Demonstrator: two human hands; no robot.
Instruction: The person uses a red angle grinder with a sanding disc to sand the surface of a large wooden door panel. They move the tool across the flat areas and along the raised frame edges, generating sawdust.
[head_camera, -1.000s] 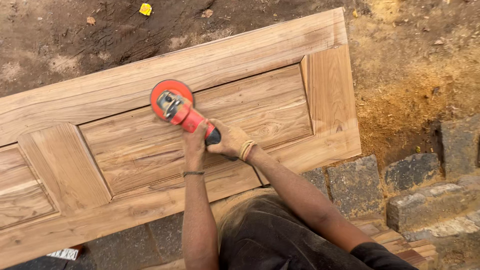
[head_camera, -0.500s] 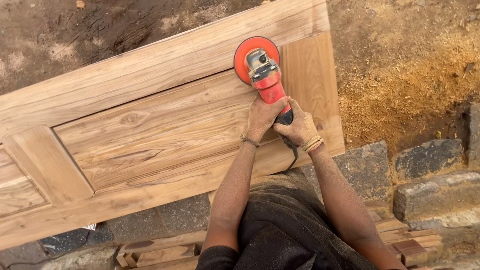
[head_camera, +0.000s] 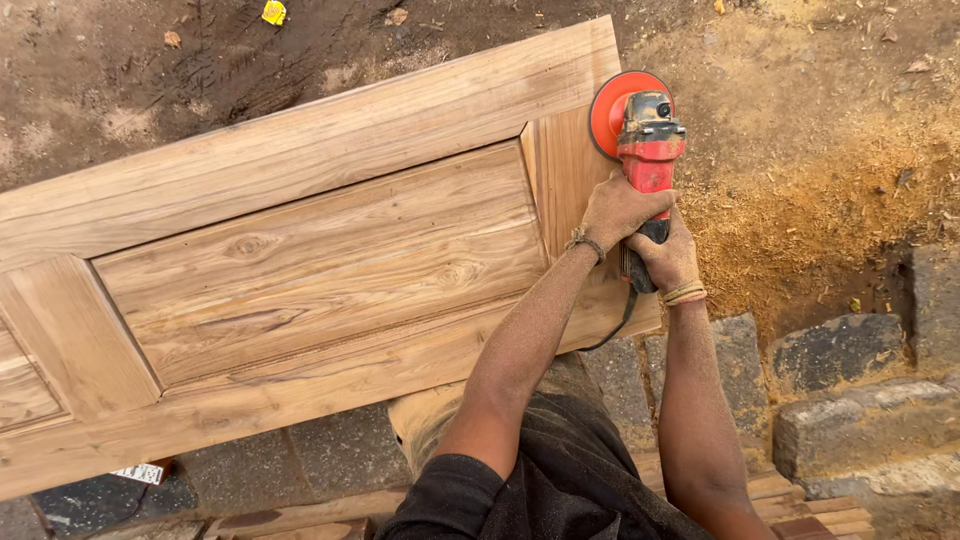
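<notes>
A long wooden panelled door (head_camera: 300, 250) lies flat, resting on stone blocks. I hold a red angle grinder (head_camera: 648, 150) with an orange sanding disc (head_camera: 612, 108) at the door's right end. My left hand (head_camera: 618, 210) grips the red body just behind the head. My right hand (head_camera: 668, 262) is closed on the black rear handle, where the power cord (head_camera: 612, 328) hangs down. The disc sits on the right edge of the door's end stile, partly over the rim.
Sawdust-covered ground (head_camera: 800, 190) lies to the right of the door, dark soil (head_camera: 150, 60) beyond it. Grey stone blocks (head_camera: 850, 400) run along the near side under the door's edge. Short wooden offcuts (head_camera: 800, 500) lie at my feet.
The grinder and both hands have travelled from the middle of the recessed panel rightwards along the door to its right end stile. The view shifted with them.
</notes>
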